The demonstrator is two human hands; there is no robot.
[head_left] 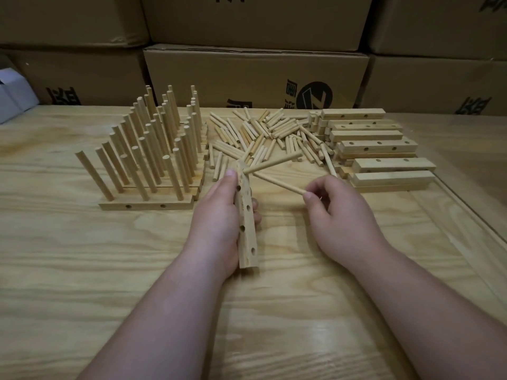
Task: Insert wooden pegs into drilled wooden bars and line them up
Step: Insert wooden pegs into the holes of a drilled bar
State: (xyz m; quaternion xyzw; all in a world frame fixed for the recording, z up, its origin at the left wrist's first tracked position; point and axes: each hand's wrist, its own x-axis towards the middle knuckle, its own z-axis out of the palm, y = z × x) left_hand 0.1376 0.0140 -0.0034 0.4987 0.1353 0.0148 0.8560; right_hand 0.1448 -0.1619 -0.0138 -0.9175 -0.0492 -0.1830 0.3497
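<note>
A: What has the left hand [219,212] got?

B: It grips a drilled bar [247,220] held on edge at the centre of the bench [82,270], its holes facing three o'clock. One peg [271,163] already sits in the far hole, sticking out toward two o'clock.

A: And the right hand [337,215]?

B: It pinches a second peg [278,182] by its near end; the free tip points at ten o'clock, just beside the bar's top.

A: Where is the rest?

B: Finished bars with upright pegs [153,149] stand lined up at ten o'clock. Loose pegs [269,133] lie heaped at twelve, and bare bars [375,149] are stacked at two. Cardboard boxes [255,75] rise behind.
</note>
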